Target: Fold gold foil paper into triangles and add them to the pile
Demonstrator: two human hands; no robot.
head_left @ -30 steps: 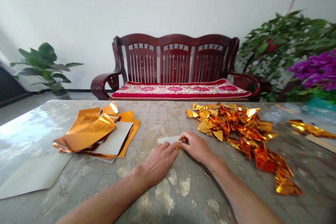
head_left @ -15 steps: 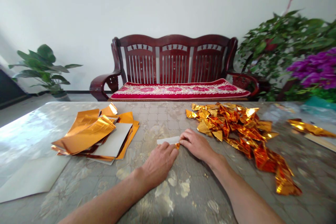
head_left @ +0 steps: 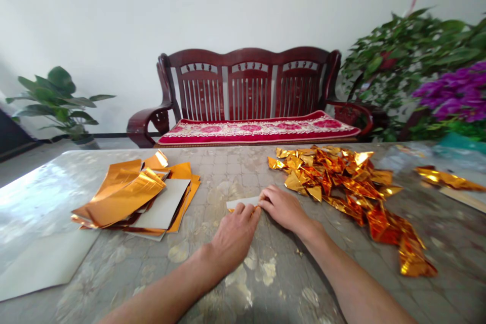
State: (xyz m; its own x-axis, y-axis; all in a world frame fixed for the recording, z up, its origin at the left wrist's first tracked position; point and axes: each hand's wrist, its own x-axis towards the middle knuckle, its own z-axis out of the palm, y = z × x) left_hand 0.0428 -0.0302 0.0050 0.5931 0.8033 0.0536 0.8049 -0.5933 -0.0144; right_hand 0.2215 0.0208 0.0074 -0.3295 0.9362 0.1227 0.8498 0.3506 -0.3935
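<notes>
A narrow folded strip of gold foil paper (head_left: 241, 203), its pale back facing up, lies on the table in front of me. My left hand (head_left: 239, 228) presses on its near edge with bent fingers, and a thin line of gold shows beside them. At the strip's right end, my right hand (head_left: 280, 206) pinches it between thumb and fingers. The two hands nearly touch at the fingertips. Part of the strip is hidden under the fingers.
Loose gold foil sheets (head_left: 125, 190) are stacked on the left, with a pale sheet (head_left: 45, 263) nearer me. Folded gold foil pieces (head_left: 334, 174) are heaped on the right. Clear plastic (head_left: 404, 157) lies at far right. A wooden bench (head_left: 248, 91) stands behind the table (head_left: 212, 172).
My left fingers have shifted slightly along the strip's near edge, and the gold corner by my right fingertips now shows less. The view has tilted a little.
</notes>
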